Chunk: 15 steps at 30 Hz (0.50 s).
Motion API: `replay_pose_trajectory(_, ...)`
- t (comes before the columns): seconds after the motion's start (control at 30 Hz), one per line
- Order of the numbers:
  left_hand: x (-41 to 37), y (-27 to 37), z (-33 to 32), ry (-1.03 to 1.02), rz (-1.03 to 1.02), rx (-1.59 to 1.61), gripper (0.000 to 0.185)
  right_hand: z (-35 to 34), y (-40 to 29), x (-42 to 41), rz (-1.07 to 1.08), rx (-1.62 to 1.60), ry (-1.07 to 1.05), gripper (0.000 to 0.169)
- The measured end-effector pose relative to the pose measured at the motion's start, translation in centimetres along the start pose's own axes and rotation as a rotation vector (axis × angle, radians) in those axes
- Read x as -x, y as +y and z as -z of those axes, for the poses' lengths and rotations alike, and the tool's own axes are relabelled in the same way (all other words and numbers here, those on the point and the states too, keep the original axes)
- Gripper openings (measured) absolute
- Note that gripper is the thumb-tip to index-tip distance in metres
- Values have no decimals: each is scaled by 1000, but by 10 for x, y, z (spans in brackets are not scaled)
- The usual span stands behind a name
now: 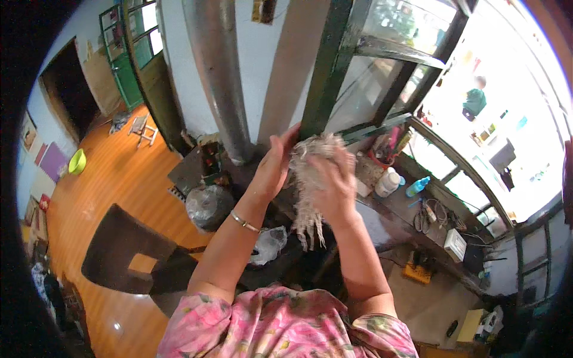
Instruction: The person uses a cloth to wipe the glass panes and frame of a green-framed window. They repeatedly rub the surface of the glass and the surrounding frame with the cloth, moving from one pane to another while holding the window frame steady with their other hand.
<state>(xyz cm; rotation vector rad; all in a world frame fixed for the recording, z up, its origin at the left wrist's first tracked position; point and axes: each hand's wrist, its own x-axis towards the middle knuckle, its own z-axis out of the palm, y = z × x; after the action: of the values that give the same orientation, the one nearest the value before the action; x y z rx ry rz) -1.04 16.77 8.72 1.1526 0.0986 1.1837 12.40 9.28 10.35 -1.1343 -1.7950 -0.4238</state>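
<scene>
A green wooden window casement point(329, 71) stands swung inward, its glass pane point(365, 85) facing right. My left hand point(278, 161) rests flat along the lower left side of the frame, fingers partly hidden behind it. Bunched under my right hand point(335, 183) is a frayed greyish-white rag point(309, 179), held near the casement's bottom corner. Its stringy end dangles below my palm.
On the windowsill are a white bottle point(388, 182), a blue spray bottle point(417, 186), coiled cables point(436, 212) and a red basket point(382, 152). A metal pipe point(217, 76) rises at the left. Below lies a plastic-wrapped bundle point(208, 206). Outside, a person point(474, 100) is visible.
</scene>
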Motion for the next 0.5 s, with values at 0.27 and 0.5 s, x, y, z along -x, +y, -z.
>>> replay_pose_trajectory(0.27,2,4,0,-24,-126,-473,62,1,-15,53,-201,-141,-416,42)
replay_pose_trajectory(0.5,14,-14,-19,94,-134,-820,52,52,-21,111,-277,-169,-278,50)
